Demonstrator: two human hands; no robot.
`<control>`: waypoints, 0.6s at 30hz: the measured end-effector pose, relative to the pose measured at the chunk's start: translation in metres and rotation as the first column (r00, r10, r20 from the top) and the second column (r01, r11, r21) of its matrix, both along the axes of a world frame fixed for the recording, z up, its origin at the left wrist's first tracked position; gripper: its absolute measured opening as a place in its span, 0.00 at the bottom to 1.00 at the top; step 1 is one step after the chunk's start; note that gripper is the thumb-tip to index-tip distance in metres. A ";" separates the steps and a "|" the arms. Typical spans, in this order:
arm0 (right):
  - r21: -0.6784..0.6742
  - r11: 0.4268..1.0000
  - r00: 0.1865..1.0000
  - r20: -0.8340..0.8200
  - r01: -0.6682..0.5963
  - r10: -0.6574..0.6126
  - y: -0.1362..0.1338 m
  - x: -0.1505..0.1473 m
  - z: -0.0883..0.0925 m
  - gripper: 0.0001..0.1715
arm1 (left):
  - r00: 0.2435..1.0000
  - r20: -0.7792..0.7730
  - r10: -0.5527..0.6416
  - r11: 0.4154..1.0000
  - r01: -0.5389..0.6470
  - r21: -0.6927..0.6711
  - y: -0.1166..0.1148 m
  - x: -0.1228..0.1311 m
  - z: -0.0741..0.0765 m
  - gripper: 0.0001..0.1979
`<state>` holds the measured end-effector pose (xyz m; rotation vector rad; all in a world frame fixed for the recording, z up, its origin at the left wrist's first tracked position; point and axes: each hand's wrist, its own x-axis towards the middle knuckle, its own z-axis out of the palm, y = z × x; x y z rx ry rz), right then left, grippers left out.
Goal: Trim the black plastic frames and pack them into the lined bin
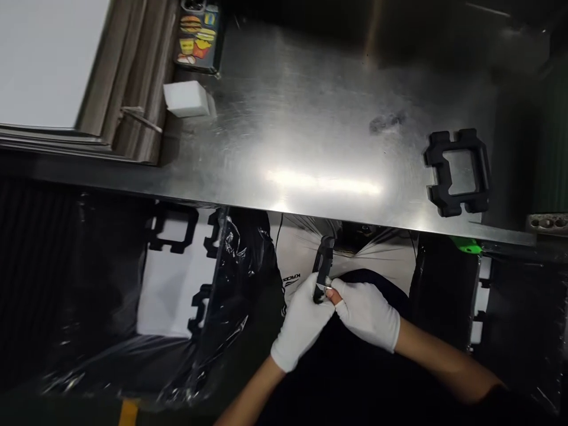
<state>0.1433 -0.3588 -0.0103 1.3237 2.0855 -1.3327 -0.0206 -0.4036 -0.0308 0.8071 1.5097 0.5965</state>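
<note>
Honestly, left gloved hand [304,319] clamps the black notched frame [326,260] at five o'clock, right gloved hand [366,313] pinches a small shiny bit [327,289] (can't tell what) against it. I'd brace the frame firmly, make small moves, keep that bare thumb [334,296] clear.

I see a stack of sheets [48,65] at the left of the surface [319,118], a phone [197,40] and, nearer, a small block [186,99] just right of the stack, and a frame [483,168] far right. Below the near edge, a box [106,266] with smaller frames [191,228] inside sits left, a second box [523,307] right; between them, the left hand [304,322] holds a piece [326,260], the right hand [370,313] just beside it.
</note>
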 end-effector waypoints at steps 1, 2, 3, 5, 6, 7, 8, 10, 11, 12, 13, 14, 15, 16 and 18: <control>-0.013 1.000 1.000 0.022 -0.006 0.006 0.001 0.000 0.001 0.24 | 1.000 -0.001 -0.006 1.000 0.006 -0.001 0.000 0.001 -0.001 0.05; -0.025 1.000 0.999 0.041 -0.009 0.010 0.001 0.000 0.002 0.24 | 1.000 -0.002 -0.008 1.000 0.008 -0.002 0.000 0.001 -0.003 0.06; -0.037 0.999 0.998 0.055 -0.008 0.010 0.001 0.000 0.003 0.24 | 1.000 -0.004 -0.008 1.000 0.008 -0.008 0.000 0.002 -0.004 0.06; -0.055 0.999 0.998 0.067 0.000 0.004 0.001 0.000 0.003 0.25 | 1.000 -0.010 -0.009 1.000 0.009 -0.025 0.001 0.003 -0.004 0.07; -0.061 0.998 0.998 0.064 0.001 0.003 0.000 0.000 0.002 0.24 | 1.000 -0.013 -0.010 0.999 0.009 -0.033 0.002 0.003 -0.004 0.07; -0.064 0.998 0.998 0.058 -0.001 0.004 0.000 0.001 0.001 0.24 | 1.000 -0.016 -0.010 0.999 0.010 -0.040 0.002 0.003 -0.004 0.07; -0.064 0.998 0.999 0.052 -0.004 0.008 0.000 0.001 0.000 0.24 | 1.000 -0.018 -0.012 0.999 0.011 -0.046 0.003 0.004 -0.004 0.07; -0.059 0.998 0.999 0.046 -0.013 0.016 0.000 0.003 -0.001 0.24 | 1.000 -0.015 -0.009 0.999 0.009 -0.054 0.004 0.005 -0.003 0.08; -0.057 0.998 0.999 0.045 -0.016 0.019 0.000 0.003 -0.001 0.24 | 1.000 -0.010 -0.008 0.998 0.007 -0.058 0.004 0.005 -0.002 0.08; -0.057 0.998 0.999 0.045 -0.016 0.019 0.000 0.003 -0.001 0.24 | 1.000 -0.007 -0.005 0.998 0.004 -0.061 0.005 0.006 -0.002 0.08; -0.055 0.998 0.999 0.046 -0.012 0.015 0.000 0.003 -0.001 0.24 | 1.000 -0.006 -0.001 0.998 0.001 -0.064 0.005 0.006 -0.002 0.08; -0.052 0.999 0.999 0.048 -0.004 0.007 0.000 0.003 -0.001 0.24 | 1.000 -0.007 0.004 0.998 -0.004 -0.065 0.006 0.007 -0.002 0.08; -0.051 0.999 0.999 0.051 0.007 -0.005 0.000 0.003 0.000 0.24 | 1.000 -0.011 0.008 0.998 -0.009 -0.064 0.006 0.007 -0.002 0.08; -0.050 0.999 0.998 0.055 0.020 -0.018 0.000 0.002 0.001 0.24 | 1.000 -0.015 0.013 0.998 -0.014 -0.064 0.006 0.007 -0.003 0.08; -0.058 0.997 0.997 0.062 0.042 -0.038 0.000 0.001 0.002 0.25 | 1.000 -0.014 0.021 0.998 -0.021 -0.062 0.005 0.008 -0.005 0.08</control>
